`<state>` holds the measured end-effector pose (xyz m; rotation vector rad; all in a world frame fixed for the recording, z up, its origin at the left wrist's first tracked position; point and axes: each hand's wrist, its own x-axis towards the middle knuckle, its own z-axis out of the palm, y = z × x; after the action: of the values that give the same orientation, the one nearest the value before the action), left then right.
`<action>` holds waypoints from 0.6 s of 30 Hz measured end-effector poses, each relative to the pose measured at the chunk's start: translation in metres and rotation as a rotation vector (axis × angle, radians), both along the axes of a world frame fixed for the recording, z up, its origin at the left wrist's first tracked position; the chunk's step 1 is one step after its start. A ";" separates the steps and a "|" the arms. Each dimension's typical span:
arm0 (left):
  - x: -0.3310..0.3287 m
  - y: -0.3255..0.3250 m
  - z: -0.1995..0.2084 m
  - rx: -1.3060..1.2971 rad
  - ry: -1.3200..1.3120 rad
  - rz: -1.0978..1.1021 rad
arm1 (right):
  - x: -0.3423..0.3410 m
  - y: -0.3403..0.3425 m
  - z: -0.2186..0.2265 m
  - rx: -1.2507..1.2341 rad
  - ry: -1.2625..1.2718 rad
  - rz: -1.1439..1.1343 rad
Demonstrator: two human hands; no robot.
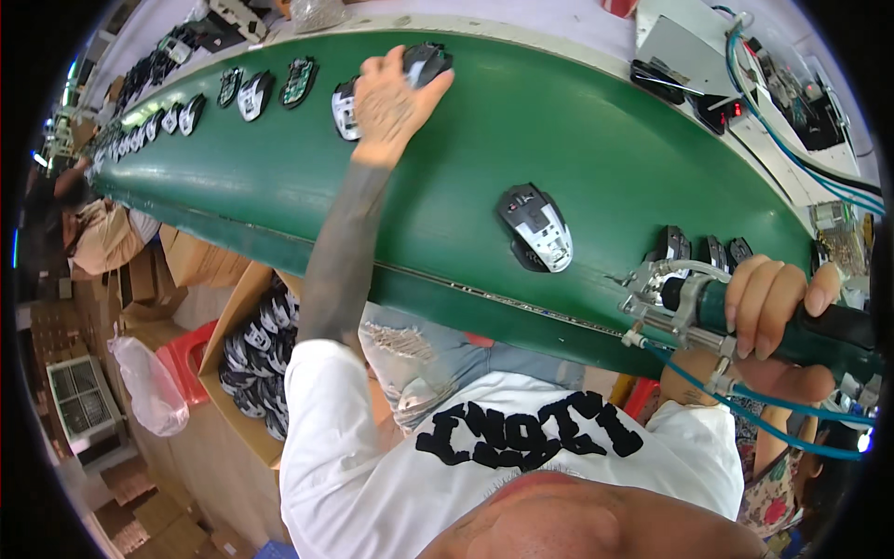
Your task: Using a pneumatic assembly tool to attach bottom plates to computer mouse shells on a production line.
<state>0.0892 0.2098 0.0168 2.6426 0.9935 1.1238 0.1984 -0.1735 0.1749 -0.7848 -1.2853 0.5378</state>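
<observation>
My left hand [393,104] reaches over the far side of the green belt and grips a dark computer mouse [426,65], thumb along its right edge. Partly hidden beside that hand is a white-and-black mouse part [345,112]. My right hand [773,312] is wrapped round a dark green power screwdriver [712,307] with a metal nose and blue air hoses, held at the right over the belt's near side. Between my hands an open mouse body [535,228], black with a white inner frame, lies on the belt, touched by neither hand.
The green conveyor belt [596,121] carries a row of mouse parts [253,96] at left and several dark mice [715,253] near the screwdriver. Machine equipment [684,56] stands at far right. A cardboard box [223,387] of mouse parts sits below at left, by a red stool [186,359].
</observation>
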 end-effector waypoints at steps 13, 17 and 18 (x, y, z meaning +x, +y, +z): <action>0.087 0.010 -0.019 -0.221 0.308 0.239 | 0.000 -0.012 0.012 -0.058 0.010 -0.191; 0.079 0.019 -0.011 -0.169 0.174 0.164 | -0.001 -0.014 0.013 -0.078 -0.035 -0.202; 0.073 0.022 -0.009 -0.184 0.202 0.154 | -0.002 -0.013 0.013 -0.082 -0.034 -0.212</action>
<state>0.1625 0.2318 0.0082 2.6048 1.2883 0.7577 0.1967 -0.1869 0.1882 -0.9898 -1.1993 0.4098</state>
